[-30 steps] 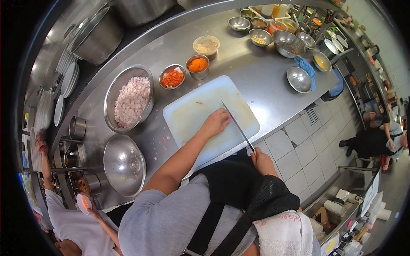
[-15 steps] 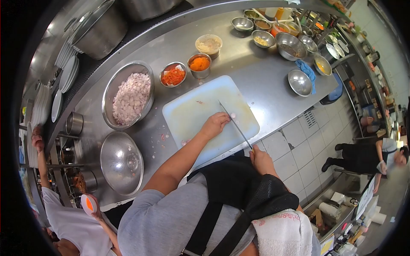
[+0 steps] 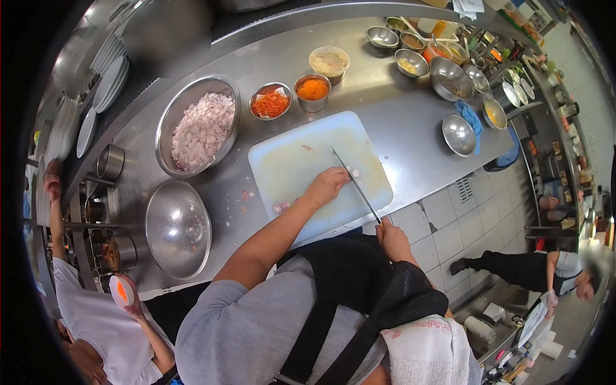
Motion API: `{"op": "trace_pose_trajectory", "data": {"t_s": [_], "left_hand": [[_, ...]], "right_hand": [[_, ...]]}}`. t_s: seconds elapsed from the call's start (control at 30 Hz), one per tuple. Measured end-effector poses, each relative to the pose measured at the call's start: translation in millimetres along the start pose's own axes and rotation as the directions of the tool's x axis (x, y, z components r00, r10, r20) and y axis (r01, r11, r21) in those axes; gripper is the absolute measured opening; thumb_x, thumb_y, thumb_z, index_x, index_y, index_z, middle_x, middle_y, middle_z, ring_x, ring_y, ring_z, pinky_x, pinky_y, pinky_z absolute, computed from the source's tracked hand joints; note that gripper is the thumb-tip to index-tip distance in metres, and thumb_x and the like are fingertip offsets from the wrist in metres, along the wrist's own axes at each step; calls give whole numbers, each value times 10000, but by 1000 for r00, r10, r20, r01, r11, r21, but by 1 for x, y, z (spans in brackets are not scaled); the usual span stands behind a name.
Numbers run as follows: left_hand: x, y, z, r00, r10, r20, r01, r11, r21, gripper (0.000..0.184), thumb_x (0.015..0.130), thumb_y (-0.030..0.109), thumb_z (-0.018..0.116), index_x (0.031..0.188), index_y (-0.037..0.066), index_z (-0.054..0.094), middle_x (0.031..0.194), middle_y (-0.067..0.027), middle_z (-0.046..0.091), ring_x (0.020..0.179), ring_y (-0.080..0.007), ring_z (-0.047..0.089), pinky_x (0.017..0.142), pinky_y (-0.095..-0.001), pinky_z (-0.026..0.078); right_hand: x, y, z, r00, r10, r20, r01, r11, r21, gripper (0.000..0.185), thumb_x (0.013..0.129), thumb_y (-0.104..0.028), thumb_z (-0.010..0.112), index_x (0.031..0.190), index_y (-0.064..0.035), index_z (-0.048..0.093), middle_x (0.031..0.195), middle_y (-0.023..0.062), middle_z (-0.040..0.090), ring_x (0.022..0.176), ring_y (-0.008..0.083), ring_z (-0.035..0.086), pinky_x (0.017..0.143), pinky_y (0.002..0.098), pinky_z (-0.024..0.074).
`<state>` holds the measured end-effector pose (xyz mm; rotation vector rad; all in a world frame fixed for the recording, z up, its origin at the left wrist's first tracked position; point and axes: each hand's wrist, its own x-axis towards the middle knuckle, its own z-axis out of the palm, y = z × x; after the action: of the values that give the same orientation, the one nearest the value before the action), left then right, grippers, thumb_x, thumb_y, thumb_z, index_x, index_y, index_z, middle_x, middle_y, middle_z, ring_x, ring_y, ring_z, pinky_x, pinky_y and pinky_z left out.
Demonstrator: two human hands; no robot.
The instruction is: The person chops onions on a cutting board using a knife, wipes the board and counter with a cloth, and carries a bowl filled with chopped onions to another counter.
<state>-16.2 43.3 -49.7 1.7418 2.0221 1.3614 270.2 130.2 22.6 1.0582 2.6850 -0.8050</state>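
My right hand is wrapped round the handle of a kitchen knife, whose blade slants up and left across a white cutting board. Closed at the blade's left side, my left hand pinches a shallot that its fingers mostly hide. Small cut shallot pieces lie just right of the blade. A few whole peeled shallots rest near the board's left edge, beside my left forearm. Beyond them stands a large steel bowl heaped with chopped shallots.
Near the board's far edge are shredded carrot, an orange-filled container and a lidded tub. A large steel bowl sits left. Several small bowls crowd the far right. One person holds a cup at left; another stands at right.
The camera view has shifted slightly, showing more of the whole shallots. My hands and the knife stay nearly in place on the board. The person at right has shifted position.
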Motion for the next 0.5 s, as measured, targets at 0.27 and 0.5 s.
{"op": "trace_pose_trajectory", "data": {"t_s": [0.27, 0.5], "left_hand": [[-2, -2, 2, 1000, -18, 1, 18, 1000, 13, 109, 859, -41, 725, 952, 9, 754, 1048, -108, 726, 971, -301, 723, 864, -391, 602], [-4, 3, 1, 999, -40, -24, 40, 999, 6, 102, 863, -24, 711, 942, 21, 757, 1067, -95, 730, 985, -293, 720, 874, -390, 602]], "right_hand": [[11, 3, 2, 999, -40, 8, 40, 999, 31, 244, 1070, -282, 578, 1165, -58, 570, 850, 298, 720, 815, 519, 704, 734, 626, 544], [11, 0, -3, 999, -5, 32, 5, 1000, -1, 255, 1063, -299, 587, 1144, -57, 580, 862, 295, 725, 824, 519, 707, 741, 618, 554]]}}
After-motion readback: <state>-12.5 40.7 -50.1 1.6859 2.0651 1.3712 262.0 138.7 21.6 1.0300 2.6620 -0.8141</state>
